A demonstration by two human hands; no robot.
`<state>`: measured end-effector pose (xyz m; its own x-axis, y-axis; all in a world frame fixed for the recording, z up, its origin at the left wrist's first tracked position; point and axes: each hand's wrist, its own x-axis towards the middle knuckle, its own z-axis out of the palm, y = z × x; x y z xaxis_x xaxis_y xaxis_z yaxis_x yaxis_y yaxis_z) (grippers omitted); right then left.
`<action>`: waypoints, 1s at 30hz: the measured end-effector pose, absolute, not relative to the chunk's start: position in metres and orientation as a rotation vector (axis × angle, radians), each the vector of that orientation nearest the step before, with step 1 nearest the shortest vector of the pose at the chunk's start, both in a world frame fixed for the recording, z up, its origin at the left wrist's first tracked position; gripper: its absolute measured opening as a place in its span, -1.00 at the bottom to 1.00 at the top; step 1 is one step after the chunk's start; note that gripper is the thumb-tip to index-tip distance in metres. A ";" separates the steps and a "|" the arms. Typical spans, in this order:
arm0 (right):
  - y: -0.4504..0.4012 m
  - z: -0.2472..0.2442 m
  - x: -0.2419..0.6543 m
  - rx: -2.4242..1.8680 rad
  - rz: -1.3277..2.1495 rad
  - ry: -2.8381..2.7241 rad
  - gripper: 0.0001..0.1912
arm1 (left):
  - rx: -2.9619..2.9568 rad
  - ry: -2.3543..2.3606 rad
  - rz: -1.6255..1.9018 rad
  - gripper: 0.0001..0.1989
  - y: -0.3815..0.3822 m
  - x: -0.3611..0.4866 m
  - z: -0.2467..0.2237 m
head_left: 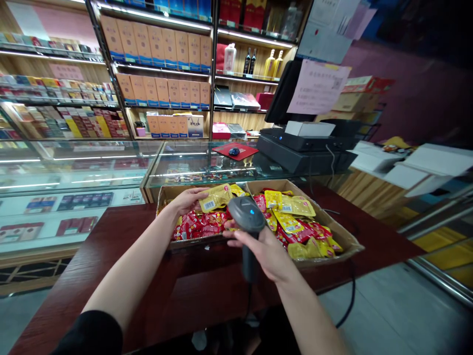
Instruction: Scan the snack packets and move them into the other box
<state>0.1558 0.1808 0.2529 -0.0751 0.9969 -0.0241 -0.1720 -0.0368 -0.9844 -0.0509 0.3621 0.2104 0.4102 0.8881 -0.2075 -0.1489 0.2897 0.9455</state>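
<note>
My left hand [187, 199] pinches the left end of a gold snack packet [216, 198], whose white barcode label faces up. It holds the packet over the left cardboard box [161, 197], where red packets [199, 224] lie in a heap. In my right hand [271, 251] is a dark grey barcode scanner [247, 214] with a blue light on top, its handle pointing down. The scanner's head is just right of the gold packet. Beside it, the right cardboard box [353, 244] holds red, yellow and gold packets [295, 206].
Both boxes stand on a dark red wooden table [144, 276]. Behind it is a glass display counter [177, 165] with a mouse [234, 152] on a red pad, and a monitor [284, 93] over a black cash drawer [295, 150]. A cable [351, 296] hangs at the right.
</note>
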 end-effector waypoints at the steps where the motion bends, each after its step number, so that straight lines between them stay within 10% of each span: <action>1: 0.173 0.252 0.151 -1.075 1.378 -1.159 -0.68 | 1.048 0.884 0.832 -0.54 0.362 -0.051 0.209; 30: 0.148 0.215 0.116 -1.284 1.471 -1.242 -0.67 | 1.080 0.866 0.772 -0.51 0.362 -0.053 0.207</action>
<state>0.1161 0.1483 0.2154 -0.1607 0.9673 -0.1964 0.0308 -0.1939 -0.9805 -0.0528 0.3617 0.2065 0.4563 0.8648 -0.2097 -0.1098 0.2886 0.9511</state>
